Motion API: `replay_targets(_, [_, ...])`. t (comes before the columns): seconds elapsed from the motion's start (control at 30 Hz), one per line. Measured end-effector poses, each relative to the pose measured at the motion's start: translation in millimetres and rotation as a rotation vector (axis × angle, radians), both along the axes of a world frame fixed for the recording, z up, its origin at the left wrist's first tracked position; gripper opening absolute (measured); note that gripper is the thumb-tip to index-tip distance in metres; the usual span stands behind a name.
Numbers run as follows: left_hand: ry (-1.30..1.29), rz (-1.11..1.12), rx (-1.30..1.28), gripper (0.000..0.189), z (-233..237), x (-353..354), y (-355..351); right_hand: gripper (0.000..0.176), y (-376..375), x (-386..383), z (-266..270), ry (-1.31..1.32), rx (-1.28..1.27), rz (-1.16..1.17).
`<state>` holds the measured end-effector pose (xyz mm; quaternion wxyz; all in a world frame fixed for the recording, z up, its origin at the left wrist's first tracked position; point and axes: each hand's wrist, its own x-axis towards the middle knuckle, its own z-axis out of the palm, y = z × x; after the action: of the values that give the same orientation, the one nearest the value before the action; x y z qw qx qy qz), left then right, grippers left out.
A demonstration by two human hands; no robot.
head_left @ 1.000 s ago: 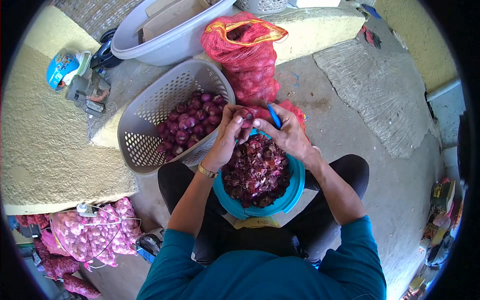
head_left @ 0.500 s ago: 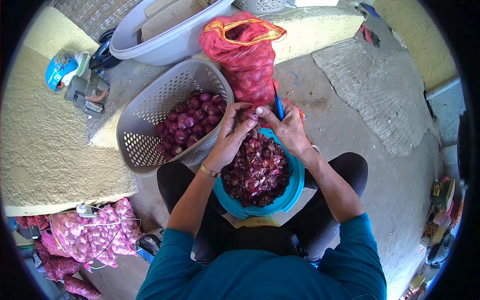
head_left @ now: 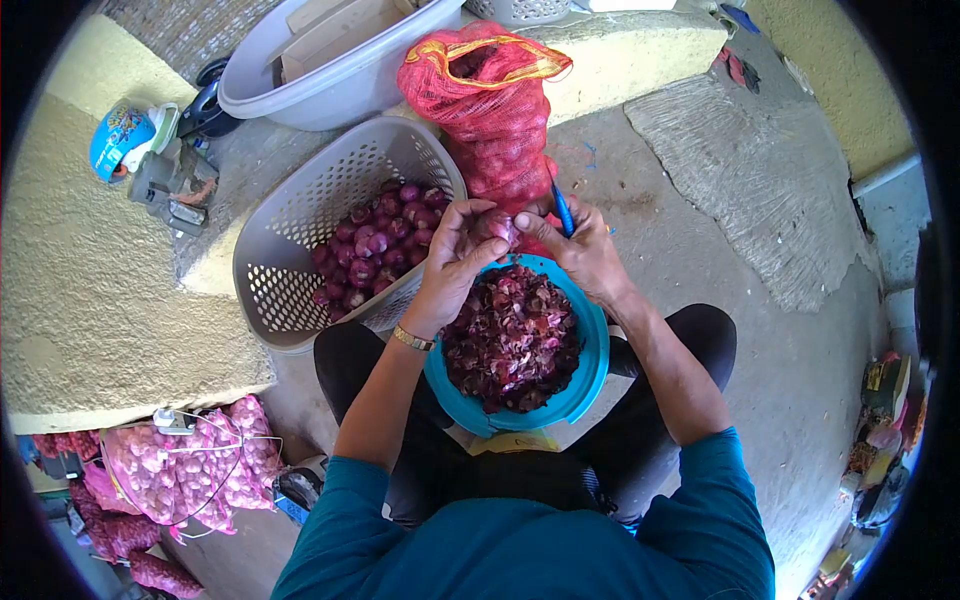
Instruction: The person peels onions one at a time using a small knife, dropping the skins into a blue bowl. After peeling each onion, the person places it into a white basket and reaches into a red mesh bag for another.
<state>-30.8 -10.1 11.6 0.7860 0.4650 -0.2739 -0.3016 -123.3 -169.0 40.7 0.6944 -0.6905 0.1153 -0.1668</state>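
My left hand (head_left: 455, 255) is closed around a red onion (head_left: 497, 228), which it holds above the far rim of a turquoise tub (head_left: 595, 375). My right hand (head_left: 585, 250) grips a blue-handled knife (head_left: 563, 210) against its fingers, the thin end pointing up and away. Its thumb presses on the onion's right side. Below both hands, dry onion skins (head_left: 515, 340) fill the tub between my knees. To the left stands a grey perforated basket (head_left: 290, 225) with several purple onions (head_left: 375, 245) in it.
A red mesh sack (head_left: 495, 130) of onions stands beyond my hands, beside the basket. Behind it, a pale plastic tub (head_left: 350, 75) rests on a ledge. Pink net bags (head_left: 190, 465) of bulbs and a white power strip (head_left: 172, 422) lie at lower left.
The onion has turned and shows more of its side in my left hand. My right hand has shifted slightly, and the knife leans a little differently.
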Motion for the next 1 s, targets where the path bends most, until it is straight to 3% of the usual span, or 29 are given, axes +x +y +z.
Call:
replay_targets(0.2, [0.078, -0.160, -0.022, 0.044, 8.8, 6.1, 8.6, 0.017, -16.2, 1.7, 14.8, 0.114, -0.025, -0.110])
replay_targets(0.47, [0.515, -0.228, -0.179, 0.039, 8.1, 13.2, 7.8, 0.020, -15.9, -9.5, 15.5, 0.089, 0.019, -0.090])
replay_targets(0.57, [0.314, -0.131, -0.111, 0.036, -9.7, 12.9, 4.0, 0.020, -17.1, -11.0, 22.1, 0.103, 0.049, -0.069])
replay_targets(0.63, [0.333, -0.118, -0.137, 0.036, -10.4, 13.2, 4.5, 0.019, -18.3, -11.7, 23.3, 0.113, 0.089, -0.063])
replay_targets(0.7, [0.352, -0.105, -0.164, 0.036, -11.2, 15.0, 4.5, 0.017, -20.9, -14.6, 21.9, 0.031, 0.094, 0.239])
replay_targets(0.73, [0.361, -0.094, -0.191, 0.039, -11.9, 17.1, 4.3, 0.017, -20.8, -16.0, 20.5, 0.031, 0.095, 0.241])
replay_targets(0.8, [0.373, -0.083, -0.217, 0.041, -15.9, 20.6, 6.0, 0.019, -19.9, -18.8, 15.5, 0.123, -0.186, 0.301])
replay_targets(0.9, [0.430, -0.011, -0.213, 0.045, -19.8, 24.9, 10.2, 0.024, -17.2, -15.0, -3.2, 0.176, -0.123, 0.327])
replay_targets(1.0, [0.396, -0.117, -0.272, 0.046, -13.5, 21.9, 11.7, 0.024, -19.8, -16.8, 14.8, 0.294, -0.103, 0.381])
